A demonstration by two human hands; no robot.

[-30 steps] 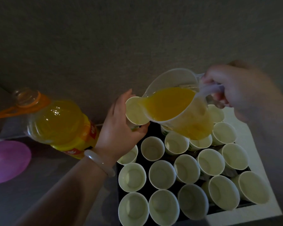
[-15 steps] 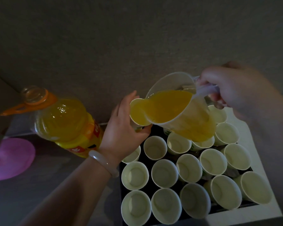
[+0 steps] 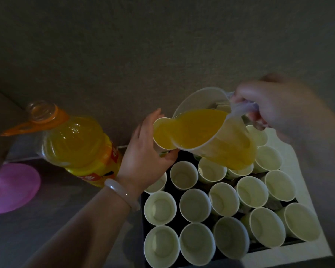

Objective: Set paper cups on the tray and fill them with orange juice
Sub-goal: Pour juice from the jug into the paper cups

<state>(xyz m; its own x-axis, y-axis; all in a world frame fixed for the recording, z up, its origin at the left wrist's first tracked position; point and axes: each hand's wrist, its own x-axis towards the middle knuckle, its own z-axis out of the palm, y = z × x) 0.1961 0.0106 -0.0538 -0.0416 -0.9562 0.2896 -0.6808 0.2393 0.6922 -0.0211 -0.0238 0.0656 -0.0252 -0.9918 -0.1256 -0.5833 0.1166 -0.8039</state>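
One cup (image 3: pixel 163 132) holds juice (image 3: pixel 162 139), tipped pitcher (image 3: pixel 220 144) half full

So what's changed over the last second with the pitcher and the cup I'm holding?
The pitcher in the right hand has tipped further toward the paper cup held by the left hand, and that cup, empty a second ago, now holds orange juice. Neither grip changed. The other cups on the tray stay empty; the bottle has not moved.
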